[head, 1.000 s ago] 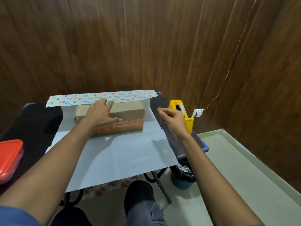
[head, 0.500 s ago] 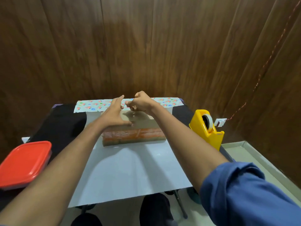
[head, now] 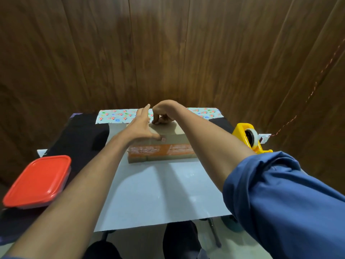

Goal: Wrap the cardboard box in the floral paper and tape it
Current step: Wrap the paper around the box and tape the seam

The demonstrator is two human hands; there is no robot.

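Brown cardboard box sat at 12 o'clock on the floral paper; right hand had crossed from the yellow tape dispenser at 2 o'clock, fingers pinched at the box's far edge, probably pressing tape, left hand flat, fingers spread.

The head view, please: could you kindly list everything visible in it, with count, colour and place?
box: one, brown with an orange band, on the paper's far half
wrapping paper: one sheet, white side up, floral strip at the far edge, over the table
table: one, black cover
container: one, red lid, left table edge
tape dispenser: one, yellow, right table edge
wall: brown wood panels, behind
left hand: flat on the box top
right hand: fingers curled at the box's far edge
sleeve: blue, right arm
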